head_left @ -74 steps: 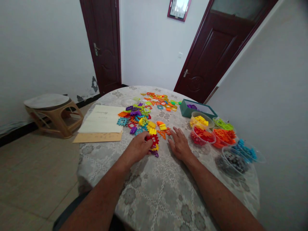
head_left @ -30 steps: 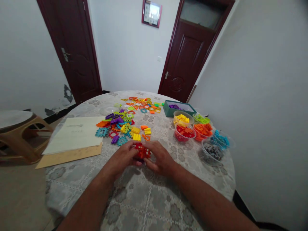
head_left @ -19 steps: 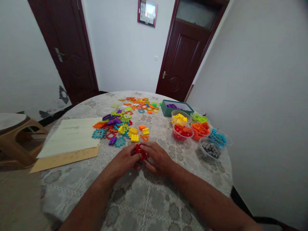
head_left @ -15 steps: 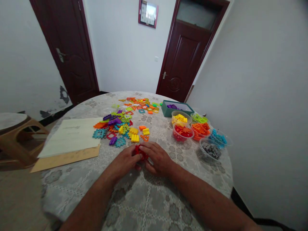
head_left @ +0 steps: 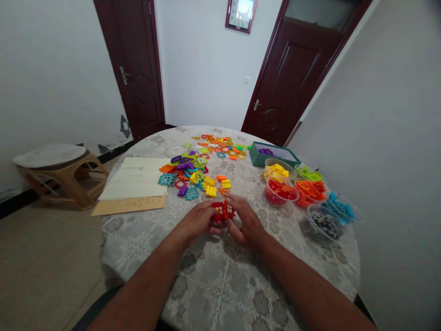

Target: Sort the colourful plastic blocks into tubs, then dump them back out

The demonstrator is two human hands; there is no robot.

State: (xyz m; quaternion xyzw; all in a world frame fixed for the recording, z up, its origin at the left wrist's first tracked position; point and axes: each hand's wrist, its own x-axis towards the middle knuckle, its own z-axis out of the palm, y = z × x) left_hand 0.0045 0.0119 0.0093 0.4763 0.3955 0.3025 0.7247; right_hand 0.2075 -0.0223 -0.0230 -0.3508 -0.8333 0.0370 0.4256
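Right hand point(head_left: 248, 225) had joined left hand point(head_left: 198, 220), both grasping red lattice pieces point(head_left: 223, 211), presumably light, stiff and best held by opposite edges, a yellow block point(head_left: 211, 191) beyond the grip.

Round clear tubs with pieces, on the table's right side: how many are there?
6, named by contents: yellow tub and green tub at the back, red tub and orange tub in front of those, then blue tub, and grey tub nearest. Another may hide behind.
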